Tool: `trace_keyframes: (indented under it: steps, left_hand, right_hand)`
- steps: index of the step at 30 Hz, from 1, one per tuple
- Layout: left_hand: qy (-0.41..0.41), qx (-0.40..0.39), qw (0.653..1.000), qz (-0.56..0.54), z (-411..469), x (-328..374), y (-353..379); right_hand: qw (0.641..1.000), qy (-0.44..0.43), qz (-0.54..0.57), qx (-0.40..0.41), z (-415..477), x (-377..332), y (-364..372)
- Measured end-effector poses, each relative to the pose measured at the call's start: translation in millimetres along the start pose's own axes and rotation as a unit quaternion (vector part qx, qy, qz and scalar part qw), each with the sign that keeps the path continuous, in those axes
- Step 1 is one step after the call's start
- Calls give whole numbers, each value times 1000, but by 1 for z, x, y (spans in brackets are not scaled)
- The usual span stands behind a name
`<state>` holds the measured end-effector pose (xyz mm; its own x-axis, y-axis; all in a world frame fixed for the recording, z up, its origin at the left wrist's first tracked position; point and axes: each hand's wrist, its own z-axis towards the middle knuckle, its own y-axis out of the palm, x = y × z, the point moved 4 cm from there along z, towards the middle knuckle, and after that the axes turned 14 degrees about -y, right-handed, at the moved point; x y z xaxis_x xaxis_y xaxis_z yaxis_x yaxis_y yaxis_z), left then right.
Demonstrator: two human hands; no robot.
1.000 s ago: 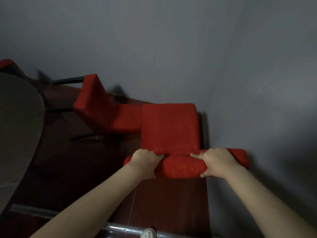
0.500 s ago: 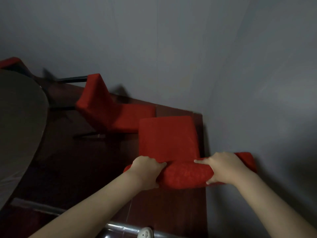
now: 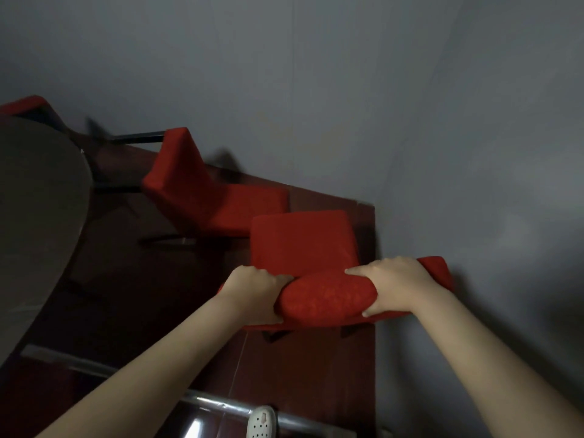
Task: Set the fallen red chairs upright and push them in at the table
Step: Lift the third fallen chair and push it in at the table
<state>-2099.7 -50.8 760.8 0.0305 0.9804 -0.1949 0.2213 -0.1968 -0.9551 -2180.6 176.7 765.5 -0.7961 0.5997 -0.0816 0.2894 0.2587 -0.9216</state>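
Beside the grey wall [image 3: 316, 90], on the right part of the dark reddish floor [image 3: 300, 368], the near red chair [image 3: 303, 241] has its seat facing up at me and its backrest [image 3: 325, 295] closest to my body; two of its dark legs show just under the backrest edge. My left hand [image 3: 252, 289] grips the left end of the padded backrest top, fingers curled over the front and thumb beneath; my right hand [image 3: 392, 286] clamps the right part of the same pad, fingers wrapped over it and thumb tucked under, with a short red stretch sticking out past it toward the wall. Just beyond the seat, the second red chair [image 3: 205, 191] lies tipped over on the floor, its black legs pointing sideways toward the table [image 3: 38, 216]; whether the two chairs touch, I cannot tell. The table's rounded grey top fills the left edge, and a third red chair [image 3: 22, 104] peeks out behind it at far left. Near the bottom a white perforated shoe [image 3: 260, 422] sits by a shiny metal bar [image 3: 215, 401].
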Motion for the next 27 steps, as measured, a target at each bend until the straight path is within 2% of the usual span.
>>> trace_keyframes:
  steps: [9, 18, 23, 27]
  left_hand:
    - [-78, 65, 994, -29, -19, -1, 9]
    - [-40, -24, 999, 2, 10, -5, -11]
    - [-60, -36, 997, -23, 43, -28, -43]
    - [-84, -41, 994, -51, 73, -50, -66]
  right_hand:
    - [999, -15, -11, 49, -6, -1, 10]
    - [997, -74, 6, 30, 9, 13, -15]
    - [997, -75, -3, 18, 40, 39, -54]
    - [997, -67, 36, 4, 67, 61, -90]
